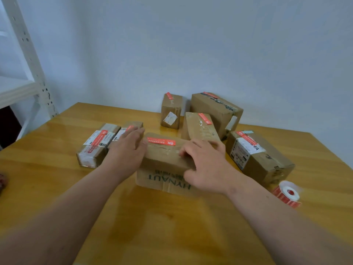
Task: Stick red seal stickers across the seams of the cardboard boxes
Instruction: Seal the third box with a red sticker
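My left fingers (136, 135) lie straight against the left end of the HYNAUT box (166, 163); my right hand (205, 165) curls over its top right edge and grips it. Its red seal sticker (161, 141) is already on top, so I judge this box finished. Next I need the sticker roll (287, 194), right of the box. Only "HYNAUT" is readable.

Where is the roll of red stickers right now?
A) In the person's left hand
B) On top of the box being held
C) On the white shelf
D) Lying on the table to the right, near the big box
D: the roll of red stickers lies on the table at the right, beside the large box, in neither hand.
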{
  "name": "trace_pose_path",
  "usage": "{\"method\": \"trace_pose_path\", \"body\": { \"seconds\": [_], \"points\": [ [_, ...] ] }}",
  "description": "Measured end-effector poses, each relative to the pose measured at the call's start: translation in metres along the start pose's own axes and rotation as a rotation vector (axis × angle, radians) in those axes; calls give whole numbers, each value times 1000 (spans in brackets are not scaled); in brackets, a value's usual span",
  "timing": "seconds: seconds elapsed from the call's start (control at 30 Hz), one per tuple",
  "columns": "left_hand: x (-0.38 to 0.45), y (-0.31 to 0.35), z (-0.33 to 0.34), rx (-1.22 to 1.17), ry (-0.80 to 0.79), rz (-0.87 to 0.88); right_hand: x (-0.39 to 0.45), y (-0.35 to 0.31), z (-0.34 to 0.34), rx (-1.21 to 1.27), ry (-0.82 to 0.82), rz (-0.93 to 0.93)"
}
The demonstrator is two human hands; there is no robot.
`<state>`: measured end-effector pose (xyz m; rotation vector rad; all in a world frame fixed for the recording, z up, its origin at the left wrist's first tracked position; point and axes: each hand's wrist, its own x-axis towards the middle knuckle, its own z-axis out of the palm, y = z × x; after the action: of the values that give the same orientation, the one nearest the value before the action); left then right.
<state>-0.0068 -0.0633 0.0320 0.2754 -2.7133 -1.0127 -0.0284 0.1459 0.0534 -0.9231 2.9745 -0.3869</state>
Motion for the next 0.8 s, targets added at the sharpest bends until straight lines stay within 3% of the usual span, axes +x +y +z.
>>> {"method": "trace_pose_path", "body": {
  "seconds": [0.3, 0.43, 0.8],
  "points": [
    [-37, 27, 9, -132, -231, -45, -18, 12, -4, 120, 187, 224],
    [-45, 31, 9, -206, -340, -50, -16, 9, -3, 72, 193, 264],
    [-42, 30, 5, -248, -394, -50, -8, 7, -3, 48, 112, 256]
  ]
}}
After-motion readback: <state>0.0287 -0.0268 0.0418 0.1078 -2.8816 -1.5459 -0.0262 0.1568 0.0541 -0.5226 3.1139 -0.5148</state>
